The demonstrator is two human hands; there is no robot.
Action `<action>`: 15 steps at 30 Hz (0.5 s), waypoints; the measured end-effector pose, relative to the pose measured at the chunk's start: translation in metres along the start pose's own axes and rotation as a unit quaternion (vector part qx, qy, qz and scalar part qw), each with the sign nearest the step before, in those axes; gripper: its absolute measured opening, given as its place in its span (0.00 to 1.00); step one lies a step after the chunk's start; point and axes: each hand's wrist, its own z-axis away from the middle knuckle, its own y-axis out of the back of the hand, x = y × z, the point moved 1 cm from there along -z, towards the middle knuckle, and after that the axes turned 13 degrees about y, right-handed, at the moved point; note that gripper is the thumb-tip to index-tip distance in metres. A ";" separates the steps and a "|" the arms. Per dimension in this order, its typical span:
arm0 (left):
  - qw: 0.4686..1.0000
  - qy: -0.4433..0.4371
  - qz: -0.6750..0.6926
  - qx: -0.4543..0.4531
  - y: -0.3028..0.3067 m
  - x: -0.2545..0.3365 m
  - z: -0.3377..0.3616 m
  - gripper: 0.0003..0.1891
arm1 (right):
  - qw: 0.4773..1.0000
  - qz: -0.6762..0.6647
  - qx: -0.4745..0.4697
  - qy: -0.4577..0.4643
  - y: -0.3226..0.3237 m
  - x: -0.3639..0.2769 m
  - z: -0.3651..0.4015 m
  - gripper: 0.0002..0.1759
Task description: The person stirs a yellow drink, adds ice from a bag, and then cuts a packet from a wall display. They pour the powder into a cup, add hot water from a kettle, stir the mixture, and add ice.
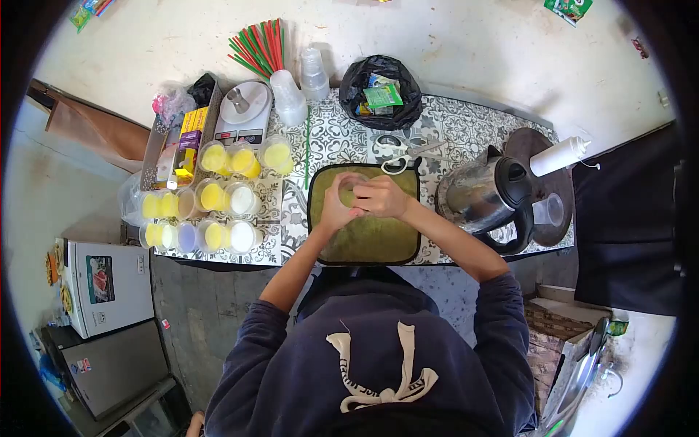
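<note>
Over the green cloth mat at the table's front edge, my left hand is wrapped round a clear plastic cup. My right hand meets it from the right, its fingers bent together at the cup's rim; whether they pinch anything is hidden. White-handled scissors lie just behind the mat. Several cups with yellow, white and purple contents stand in rows to the left. A steel kettle with a black lid and handle stands to the right.
Behind are a black bag with sachets, stacked clear cups, and red and green straws. A kitchen scale and box of packets sit at the back left. A round dark board holds a white bottle and cup.
</note>
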 end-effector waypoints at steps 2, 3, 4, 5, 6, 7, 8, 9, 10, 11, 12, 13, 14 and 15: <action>1.000 0.005 -0.008 -0.004 -0.001 0.000 -0.001 0.36 | 0.994 -0.070 0.010 -0.088 -0.003 0.001 0.002 0.13; 1.000 0.005 -0.008 -0.001 -0.001 0.001 0.000 0.36 | 0.994 -0.072 0.010 -0.087 -0.007 0.000 0.002 0.13; 0.999 0.011 -0.042 0.008 0.000 0.002 0.001 0.36 | 0.981 -0.103 0.034 -0.158 -0.010 0.000 0.002 0.10; 0.997 0.018 -0.075 0.016 0.001 0.003 0.002 0.35 | 0.962 -0.134 0.058 -0.230 -0.013 0.000 0.002 0.09; 0.997 0.018 -0.075 0.017 0.001 0.003 0.002 0.35 | 0.962 -0.135 0.058 -0.228 -0.012 -0.002 0.002 0.09; 0.997 0.021 -0.067 0.014 0.002 0.004 0.002 0.35 | 0.955 -0.141 0.054 -0.254 -0.009 -0.004 0.003 0.08; 0.998 0.025 -0.059 0.011 0.002 0.004 0.003 0.35 | 0.947 -0.147 0.049 -0.280 -0.007 -0.006 0.003 0.08; 0.998 0.025 -0.059 0.012 0.002 0.005 0.003 0.35 | 0.948 -0.148 0.049 -0.279 -0.005 -0.008 -0.001 0.08; 0.998 0.021 -0.066 0.009 0.002 0.006 0.003 0.35 | 0.951 -0.134 0.065 -0.272 -0.003 -0.010 -0.006 0.08; 0.997 0.018 -0.073 0.006 0.003 0.007 0.003 0.35 | 0.953 -0.122 0.081 -0.266 -0.001 -0.012 -0.010 0.07; 0.997 0.018 -0.073 0.008 0.003 0.005 0.003 0.35 | 0.953 -0.123 0.081 -0.264 0.001 -0.016 -0.009 0.07; 0.998 0.016 -0.054 0.001 0.003 0.002 0.003 0.35 | 0.953 -0.131 0.029 -0.271 0.005 -0.021 -0.006 0.08; 0.999 0.014 -0.035 -0.006 0.003 0.000 0.002 0.35 | 0.951 -0.139 -0.022 -0.277 0.009 -0.023 -0.003 0.10; 0.999 0.015 -0.033 -0.006 0.003 -0.002 0.002 0.35 | 0.950 -0.139 -0.024 -0.277 0.013 -0.023 0.001 0.10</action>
